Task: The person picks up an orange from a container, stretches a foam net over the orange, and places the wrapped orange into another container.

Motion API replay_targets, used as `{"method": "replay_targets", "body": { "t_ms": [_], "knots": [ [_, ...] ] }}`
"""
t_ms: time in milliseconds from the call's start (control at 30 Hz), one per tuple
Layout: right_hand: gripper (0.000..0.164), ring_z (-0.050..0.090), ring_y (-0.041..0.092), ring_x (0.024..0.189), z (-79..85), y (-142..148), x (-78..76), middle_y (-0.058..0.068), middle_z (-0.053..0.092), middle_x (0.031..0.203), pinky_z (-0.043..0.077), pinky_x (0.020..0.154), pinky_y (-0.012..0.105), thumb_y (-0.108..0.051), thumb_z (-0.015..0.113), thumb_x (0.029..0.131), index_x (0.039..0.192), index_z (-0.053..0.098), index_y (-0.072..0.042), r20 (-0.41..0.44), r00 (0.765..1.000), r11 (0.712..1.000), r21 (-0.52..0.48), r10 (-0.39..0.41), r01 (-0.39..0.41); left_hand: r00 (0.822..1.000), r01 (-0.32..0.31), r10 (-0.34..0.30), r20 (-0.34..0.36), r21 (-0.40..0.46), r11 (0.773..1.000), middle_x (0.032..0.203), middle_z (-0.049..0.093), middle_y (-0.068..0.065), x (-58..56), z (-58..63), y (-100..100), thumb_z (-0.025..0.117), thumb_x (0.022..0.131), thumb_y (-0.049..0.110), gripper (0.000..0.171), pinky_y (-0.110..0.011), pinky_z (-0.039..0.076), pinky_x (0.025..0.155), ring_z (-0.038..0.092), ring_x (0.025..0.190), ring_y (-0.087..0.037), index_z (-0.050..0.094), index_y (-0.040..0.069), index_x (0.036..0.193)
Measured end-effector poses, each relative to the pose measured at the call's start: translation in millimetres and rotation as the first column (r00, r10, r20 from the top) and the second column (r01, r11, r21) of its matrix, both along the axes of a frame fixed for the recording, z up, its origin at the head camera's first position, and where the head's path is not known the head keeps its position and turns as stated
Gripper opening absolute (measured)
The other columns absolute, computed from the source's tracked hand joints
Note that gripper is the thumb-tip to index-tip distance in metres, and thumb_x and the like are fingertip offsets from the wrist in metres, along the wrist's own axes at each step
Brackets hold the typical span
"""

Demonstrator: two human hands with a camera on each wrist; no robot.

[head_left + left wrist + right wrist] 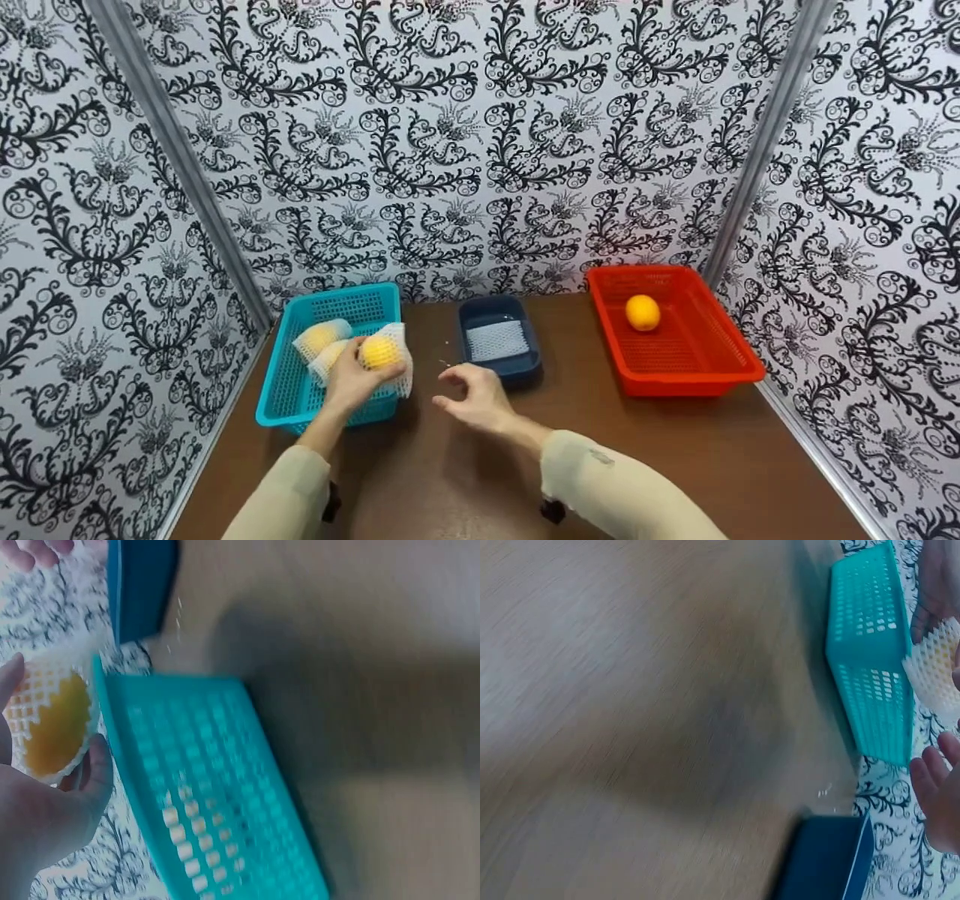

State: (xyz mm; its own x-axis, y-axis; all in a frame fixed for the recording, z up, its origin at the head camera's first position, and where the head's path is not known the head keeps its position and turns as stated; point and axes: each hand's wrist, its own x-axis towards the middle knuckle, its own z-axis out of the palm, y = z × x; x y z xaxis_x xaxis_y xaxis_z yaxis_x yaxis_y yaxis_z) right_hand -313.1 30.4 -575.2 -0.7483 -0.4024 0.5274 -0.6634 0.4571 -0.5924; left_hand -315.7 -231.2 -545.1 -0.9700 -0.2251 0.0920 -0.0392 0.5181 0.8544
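My left hand [351, 384] grips an orange [379, 352] partly covered by a white foam net [403, 366], over the right side of a turquoise basket [271, 379]. In the left wrist view the thumb and fingers curve round the netted fruit, with bare peel showing on one side. Two more netted oranges [322, 339] lie in that basket, one partly behind the hand. To the right, my right hand [480, 397] hovers with loosely bent fingers and holds nothing. It is just in front of a dark blue tray [525, 369].
An empty foam net [497, 340] lies inside the blue tray. At the right stands a red basket [616, 352] with one bare orange [643, 313] in it. Patterned walls enclose the brown table [570, 420] at the back and both sides.
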Motion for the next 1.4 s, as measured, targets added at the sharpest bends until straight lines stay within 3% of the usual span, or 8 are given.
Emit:
{"method": "replay_targets", "body": {
  "t_ms": [100, 200, 400, 533, 667, 967, 1200, 1400],
  "knots": [
    [0.032, 0.080, 0.030, 0.102, -0.6, -15, -1.6, 0.012, 0.085, 0.110, 0.065, 0.097, 0.038, -0.023, 0.090, 0.091, 0.116, 0.083, -0.005, -0.016, 1.000, 0.997, 0.071, 0.017, -0.015, 0.998, -0.015, 0.018, 0.063, -0.050, 0.999, 0.157, 0.061, -0.026, -7.9, 0.2, -14, 0.090, 0.090, 0.056, 0.100, -0.061, 0.052, 0.120, 0.061, 0.135, -0.042, 0.045, 0.005, 0.164],
    [0.030, 0.079, 0.026, 0.100, -1.3, -29, -2.2, 0.009, 0.085, 0.108, 0.065, 0.100, 0.038, -0.024, 0.090, 0.092, 0.115, 0.083, -0.006, -0.040, 0.999, 0.993, 0.114, 0.028, -0.023, 0.990, -0.049, 0.049, 0.133, -0.004, 0.999, 0.158, 0.059, -0.028, -14.6, 2.4, -26, 0.083, 0.095, 0.062, 0.102, -0.058, 0.055, 0.118, 0.061, 0.135, -0.042, 0.043, 0.002, 0.167],
    [0.030, 0.079, 0.020, 0.106, -2.2, -48, -1.7, 0.004, 0.084, 0.113, 0.064, 0.097, 0.034, -0.028, 0.089, 0.094, 0.117, 0.084, -0.010, -0.022, 1.000, 0.989, 0.149, -0.004, 0.007, 0.948, -0.120, 0.103, 0.301, 0.039, 0.992, 0.154, 0.054, -0.031, -20.3, 4.5, -51, 0.075, 0.099, 0.064, 0.106, -0.047, 0.065, 0.101, 0.062, 0.129, -0.039, 0.033, -0.006, 0.167],
    [0.029, 0.079, 0.020, 0.110, -6.5, -57, -2.9, 0.003, 0.084, 0.116, 0.064, 0.100, 0.034, -0.026, 0.090, 0.094, 0.118, 0.084, -0.011, -0.021, 1.000, 0.987, 0.158, -0.017, 0.020, 0.942, -0.028, 0.072, 0.328, -0.137, 0.990, 0.151, 0.055, -0.035, -21.2, 3.9, -65, 0.081, 0.096, 0.056, 0.102, -0.054, 0.058, 0.104, 0.061, 0.126, -0.044, 0.034, -0.008, 0.162],
    [0.027, 0.078, 0.018, 0.111, -12.6, -65, -3.1, 0.001, 0.082, 0.117, 0.064, 0.099, 0.032, -0.024, 0.090, 0.093, 0.117, 0.084, -0.014, -0.036, 0.999, 0.983, 0.179, -0.026, 0.032, 0.948, 0.122, -0.028, 0.317, -0.281, 0.952, 0.148, 0.058, -0.036, -22.1, 3.9, -78, 0.089, 0.091, 0.036, 0.094, -0.065, 0.052, 0.111, 0.061, 0.126, -0.048, 0.040, -0.004, 0.160],
    [0.024, 0.078, 0.020, 0.107, -17.9, -77, -5.4, 0.003, 0.076, 0.115, 0.064, 0.095, 0.031, -0.020, 0.090, 0.094, 0.116, 0.084, -0.013, -0.044, 0.999, 0.983, 0.181, -0.016, 0.024, 0.901, 0.326, -0.172, 0.399, -0.358, 0.875, 0.144, 0.064, -0.036, -26.4, -7.3, -111, 0.095, 0.087, 0.022, 0.090, -0.064, 0.056, 0.107, 0.065, 0.120, -0.045, 0.049, -0.005, 0.159],
    [0.022, 0.077, 0.020, 0.103, -16.6, -79, -3.6, 0.004, 0.075, 0.114, 0.064, 0.092, 0.030, -0.016, 0.089, 0.095, 0.115, 0.085, -0.013, -0.049, 0.998, 0.986, 0.164, -0.034, 0.041, 0.875, 0.326, -0.188, 0.446, -0.255, 0.910, 0.129, 0.069, -0.028, -23.8, -11.5, -125, 0.093, 0.092, 0.023, 0.083, -0.040, 0.057, 0.085, 0.064, 0.102, -0.032, 0.052, -0.013, 0.154],
    [0.022, 0.077, 0.021, 0.105, -13.9, -78, -3.6, 0.005, 0.076, 0.114, 0.065, 0.093, 0.032, -0.017, 0.089, 0.095, 0.116, 0.085, -0.012, -0.044, 0.999, 0.985, 0.172, -0.026, 0.033, 0.869, 0.295, -0.119, 0.480, -0.310, 0.904, 0.105, 0.069, -0.016, -15.4, -2.1, -130, 0.090, 0.096, 0.028, 0.053, -0.043, 0.055, 0.088, 0.061, 0.094, -0.029, 0.069, -0.011, 0.125]
  ]
}}
